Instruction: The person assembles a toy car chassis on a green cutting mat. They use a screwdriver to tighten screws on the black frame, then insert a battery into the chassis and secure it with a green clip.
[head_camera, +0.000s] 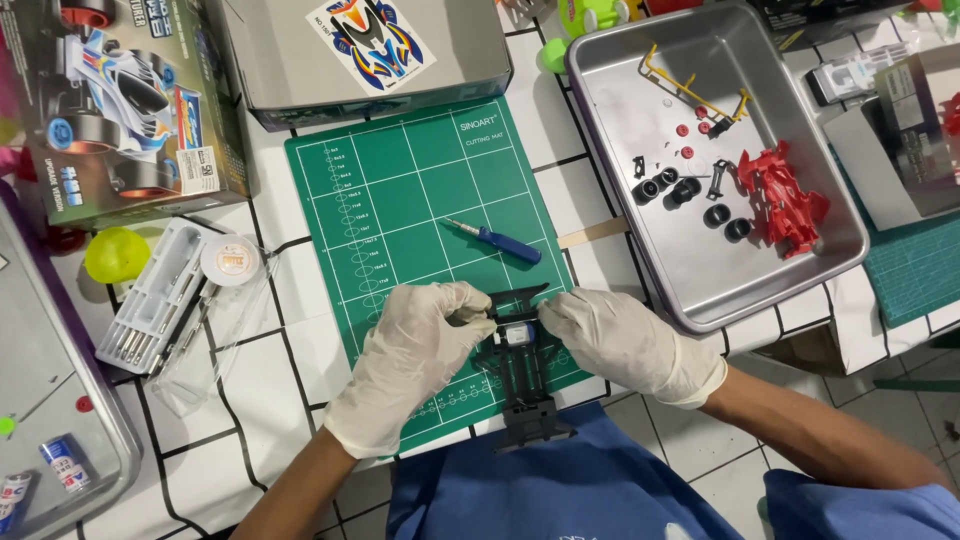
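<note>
A black toy-car chassis (524, 385) lies lengthwise on the green cutting mat (400, 180), its near end overhanging the table edge. A small silver motor (517, 334) sits in its far end. My left hand (410, 360), in a white glove, pinches the chassis at the motor from the left. My right hand (625, 342), also gloved, grips the same spot from the right. A blue-handled screwdriver (497, 241) lies on the mat just beyond my hands.
A metal tray (830, 190) at the right holds a red car body (782, 196), black wheels (680, 188) and small red parts. A grey bit set (150, 305), yellow ball (117, 254), toy box (110, 100) and cardboard box (370, 55) stand left and behind.
</note>
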